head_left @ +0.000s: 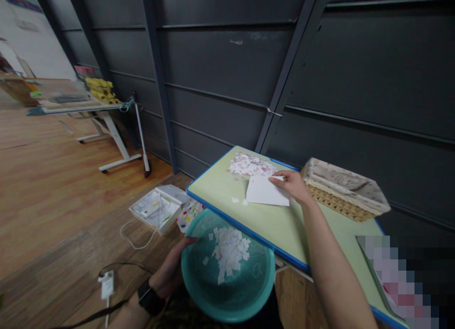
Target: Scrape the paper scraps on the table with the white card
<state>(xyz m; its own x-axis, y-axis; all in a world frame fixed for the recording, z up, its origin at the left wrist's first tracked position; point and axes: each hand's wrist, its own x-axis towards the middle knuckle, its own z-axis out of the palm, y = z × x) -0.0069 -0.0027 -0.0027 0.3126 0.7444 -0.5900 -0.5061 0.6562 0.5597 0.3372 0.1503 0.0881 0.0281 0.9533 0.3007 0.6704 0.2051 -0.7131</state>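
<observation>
The right hand (290, 183) pinches a white card (265, 191) over the green table (213, 187). The left hand (171, 269) holds the side of a teal mesh basin (245, 293) of paper scraps (230, 253), by the table's near edge. It seems best to move the card gently, with the basin snug to the table, so no bits fly off the paper pile (249, 164) near the table's far edge. Most left fingers hide behind the basin, and it is hard to tell if the card touches the table.

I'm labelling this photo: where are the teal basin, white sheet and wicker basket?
Teal basin (250, 288), head view: bare inner wall.
White sheet (265, 190), head view: middle.
Wicker basket (337, 202), head view: woven side.
</observation>
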